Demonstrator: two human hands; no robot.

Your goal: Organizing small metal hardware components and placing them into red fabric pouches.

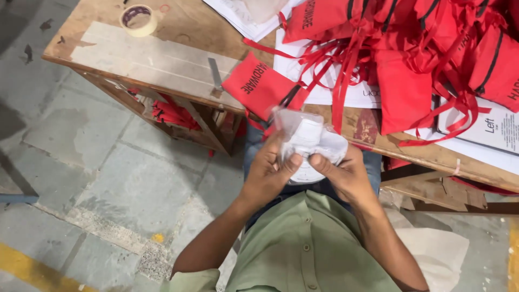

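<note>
Both of your hands are closed on one small clear plastic packet (307, 141) with white contents, held up in front of your chest, just below the near edge of the wooden table (162, 59). Your left hand (269, 172) grips the packet's left side, thumb pressed against its lower front and fingers wrapped behind it. Your right hand (346, 174) pinches the right side, thumb on the front close to the left thumb, the other fingers curled underneath. The packet's top corner is crumpled and sticks up past your fingertips, overlapping in view a flat red fabric pouch (258, 85) that lies at the table's edge, with black lettering and a black trim. Farther right on the table, a heap of similar red pouches (432, 48) sits tangled with red ribbon ties, lying over white printed sheets (489, 127). A roll of tape (138, 19) rests near the table's far left corner, well apart from your hands. More red material (172, 114) is tucked on a shelf under the tabletop. Beneath your arms you see your green buttoned shirt (308, 249), and a pale bag (438, 254) lies on the grey stone floor (108, 178) beside your right elbow. A yellow painted line (32, 272) crosses the floor at the lower left.
</note>
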